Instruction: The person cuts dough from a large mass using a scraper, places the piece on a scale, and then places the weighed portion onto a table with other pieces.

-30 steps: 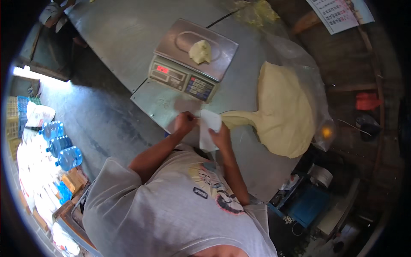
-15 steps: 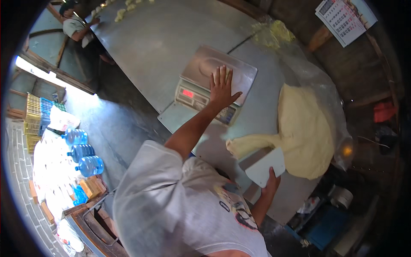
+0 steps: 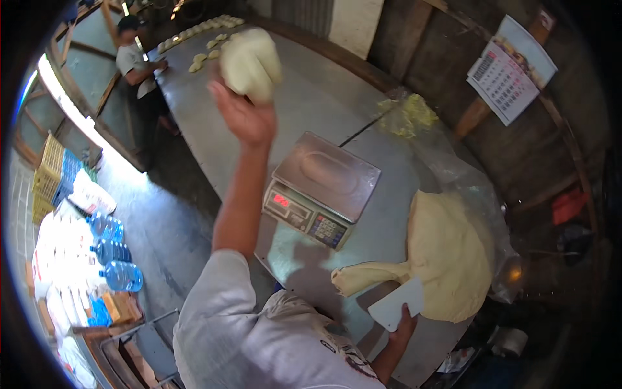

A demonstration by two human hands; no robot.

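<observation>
My left hand (image 3: 248, 118) is raised over the far left part of the metal table, a pale piece of dough (image 3: 251, 65) at its fingers. Motion smears the dough and it covers most of the fingertips. Low on the right, my right hand (image 3: 404, 326) grips a flat white dough scraper (image 3: 396, 305). Its blade lies beside a large mass of dough (image 3: 450, 259), close under a thick strip (image 3: 366, 277) pulled out from it. Between the hands stands a digital scale (image 3: 327, 175) with a bare steel plate and a lit red display.
Small dough pieces (image 3: 201, 59) lie in rows at the table's far end, where another person (image 3: 137, 65) works. Clear plastic sheeting (image 3: 447, 159) runs along the right edge. Blue water bottles (image 3: 122, 275), crates (image 3: 52, 168) and sacks stand on the floor at left. A calendar (image 3: 505, 78) hangs at right.
My left hand has left the scale plate and swung up and away to the left with the piece of dough. My right hand still holds the scraper beside the dough. The view has tilted up.
</observation>
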